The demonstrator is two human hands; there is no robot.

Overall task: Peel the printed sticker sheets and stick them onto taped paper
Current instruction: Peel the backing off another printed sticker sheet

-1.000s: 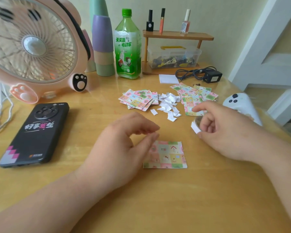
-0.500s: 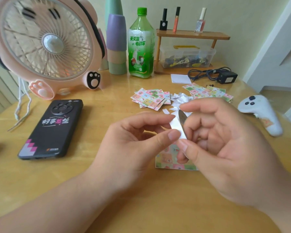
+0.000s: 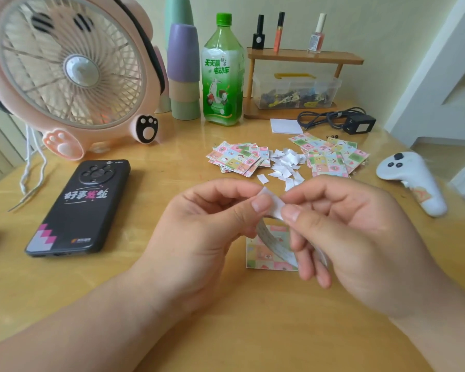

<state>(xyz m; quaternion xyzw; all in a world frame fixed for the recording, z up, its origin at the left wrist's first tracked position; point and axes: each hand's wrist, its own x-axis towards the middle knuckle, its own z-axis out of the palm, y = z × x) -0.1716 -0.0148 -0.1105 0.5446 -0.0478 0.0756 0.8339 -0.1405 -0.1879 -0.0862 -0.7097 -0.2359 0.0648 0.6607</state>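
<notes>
Worktop (image 3: pixel 172 167) carries the printed sheet (image 3: pixel 263 253), flat, just below both hands. At centre, left hand (image 3: pixel 199 237) and right hand (image 3: pixel 360 237) meet, fingers (image 3: pixel 242 210) of each clamped on a white strip (image 3: pixel 273 204). Its long axis curls down toward the sheet, nearer the right hand.

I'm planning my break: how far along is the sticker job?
Done, it seems: several peels, judging by the white scraps between the left pile and right pile of printed sheets. In hand: left hand and right hand pinch a white strip over one printed sheet on the table. Remaining: cannot tell which pile is unfinished.
</notes>
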